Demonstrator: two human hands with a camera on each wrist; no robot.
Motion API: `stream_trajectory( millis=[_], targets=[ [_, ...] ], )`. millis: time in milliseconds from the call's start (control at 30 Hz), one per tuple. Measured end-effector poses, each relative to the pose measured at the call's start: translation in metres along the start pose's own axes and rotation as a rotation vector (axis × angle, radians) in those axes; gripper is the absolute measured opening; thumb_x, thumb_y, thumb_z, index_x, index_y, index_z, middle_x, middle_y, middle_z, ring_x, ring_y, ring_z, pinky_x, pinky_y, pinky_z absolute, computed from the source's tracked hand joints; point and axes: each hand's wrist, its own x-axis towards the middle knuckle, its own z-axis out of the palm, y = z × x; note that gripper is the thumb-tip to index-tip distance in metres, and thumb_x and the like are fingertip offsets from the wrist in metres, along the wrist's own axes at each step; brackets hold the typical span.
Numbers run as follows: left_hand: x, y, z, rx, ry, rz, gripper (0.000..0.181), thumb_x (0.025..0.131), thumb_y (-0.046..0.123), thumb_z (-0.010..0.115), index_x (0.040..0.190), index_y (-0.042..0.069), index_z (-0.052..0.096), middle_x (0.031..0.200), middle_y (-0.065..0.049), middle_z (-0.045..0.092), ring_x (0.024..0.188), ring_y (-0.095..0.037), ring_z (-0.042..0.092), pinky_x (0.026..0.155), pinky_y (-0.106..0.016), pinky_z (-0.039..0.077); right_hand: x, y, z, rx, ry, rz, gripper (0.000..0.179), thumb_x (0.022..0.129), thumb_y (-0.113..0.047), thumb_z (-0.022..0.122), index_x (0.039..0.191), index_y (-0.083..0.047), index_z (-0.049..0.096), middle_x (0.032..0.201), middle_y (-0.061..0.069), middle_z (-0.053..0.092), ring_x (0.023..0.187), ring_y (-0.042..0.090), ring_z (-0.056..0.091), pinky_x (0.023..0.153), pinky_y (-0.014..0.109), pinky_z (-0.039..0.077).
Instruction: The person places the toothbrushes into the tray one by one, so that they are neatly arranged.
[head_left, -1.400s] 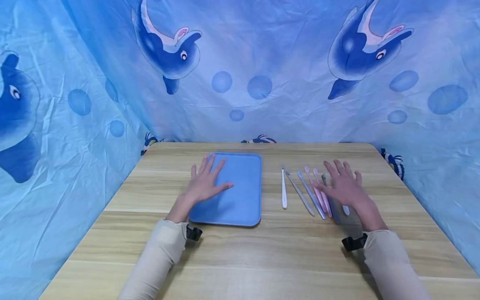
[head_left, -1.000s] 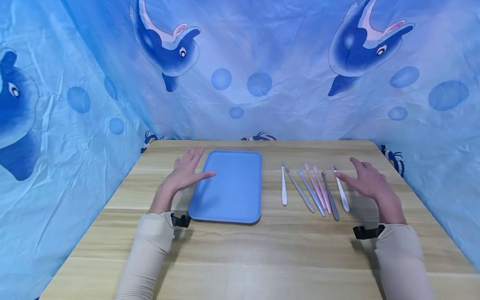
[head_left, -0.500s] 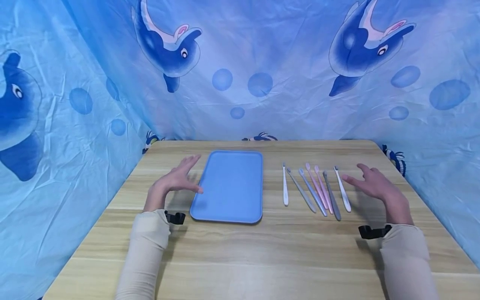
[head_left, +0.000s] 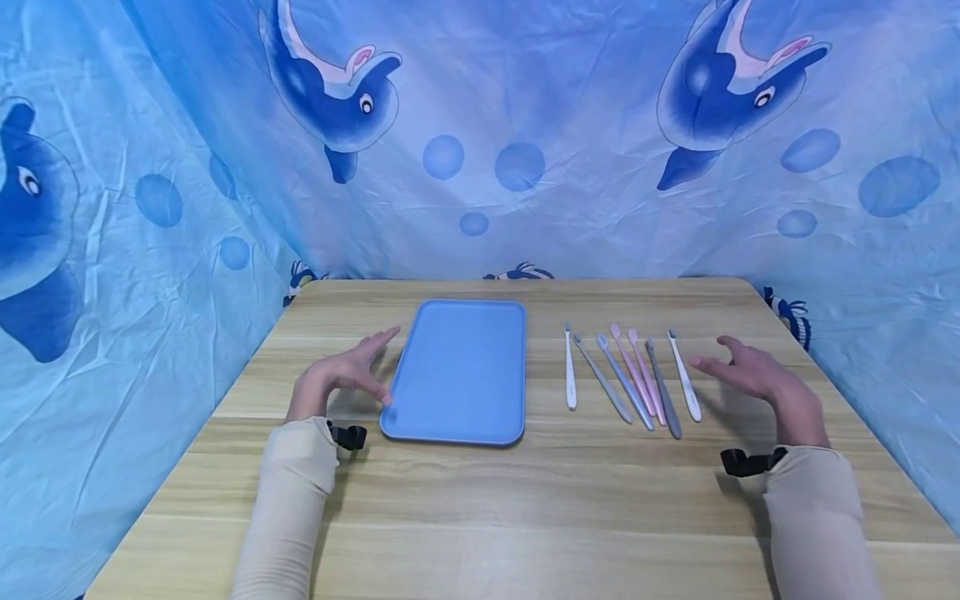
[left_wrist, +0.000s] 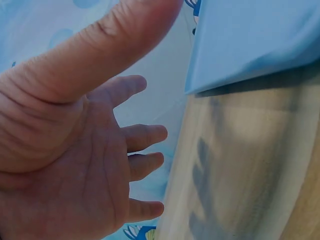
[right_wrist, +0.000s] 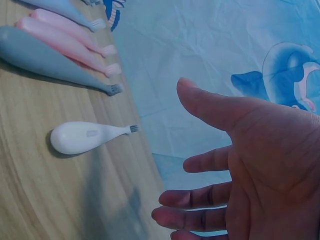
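My left hand [head_left: 341, 375] hovers by the left edge of a blue rectangular tray [head_left: 457, 371], its thumb overlapping the rim in the head view. In the left wrist view the palm and spread fingers hold nothing, with the tray's corner [left_wrist: 240, 65] beyond the thumb. To the right of several toothbrushes, my right hand [head_left: 761, 377] is held with fingers spread and nothing in them. Nearest to it lies a white toothbrush [head_left: 684, 377], also seen in the right wrist view as a white handle [right_wrist: 80, 137]. A dark grey toothbrush [head_left: 663, 390] lies just left of that one.
Two pink toothbrushes [head_left: 636, 371], a blue one [head_left: 626, 382], a grey one [head_left: 602, 379] and another white one [head_left: 570, 371] lie between tray and right hand. The wooden table [head_left: 480, 517] is backed by a blue dolphin-print curtain [head_left: 480, 108].
The left hand has moved left off the tray to its left edge and turned sideways. The right hand has moved right, away from above the toothbrushes. Tray and toothbrushes stay put.
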Motion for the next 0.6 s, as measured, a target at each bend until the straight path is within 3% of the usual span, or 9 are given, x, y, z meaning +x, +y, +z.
stream_trajectory(
  millis=[233, 400, 600],
  targets=[
    [0.004, -0.005, 0.003, 0.018, -0.029, -0.023, 0.136, 0.065, 0.024, 0.094, 0.163, 0.017, 0.000, 0.167, -0.025, -0.013, 0.153, -0.050, -0.015, 0.120, -0.073, 0.000, 0.005, 0.005, 0.005, 0.008, -0.049, 0.026, 0.096, 0.102, -0.061, 0.036, 0.152, 0.017, 0.012, 0.144, 0.050, 0.031, 0.130, 0.066, 0.037, 0.101, 0.071, 0.041],
    [0.006, -0.006, 0.006, 0.024, -0.049, -0.058, 0.137, 0.065, 0.026, 0.095, 0.163, 0.019, 0.000, 0.168, -0.024, -0.012, 0.153, -0.049, -0.016, 0.120, -0.073, 0.000, 0.007, 0.007, 0.008, 0.032, -0.084, 0.031, 0.098, 0.101, -0.062, 0.037, 0.152, 0.016, 0.008, 0.145, 0.050, 0.029, 0.128, 0.063, 0.043, 0.101, 0.071, 0.041],
    [0.006, -0.006, 0.007, 0.032, -0.076, -0.087, 0.139, 0.062, 0.026, 0.096, 0.163, 0.021, 0.000, 0.169, -0.021, -0.011, 0.154, -0.048, -0.015, 0.121, -0.072, 0.001, 0.008, 0.007, 0.011, 0.048, -0.099, 0.006, 0.099, 0.100, -0.061, 0.043, 0.152, 0.015, 0.009, 0.141, 0.050, 0.037, 0.124, 0.060, 0.050, 0.096, 0.066, 0.047]
  ],
)
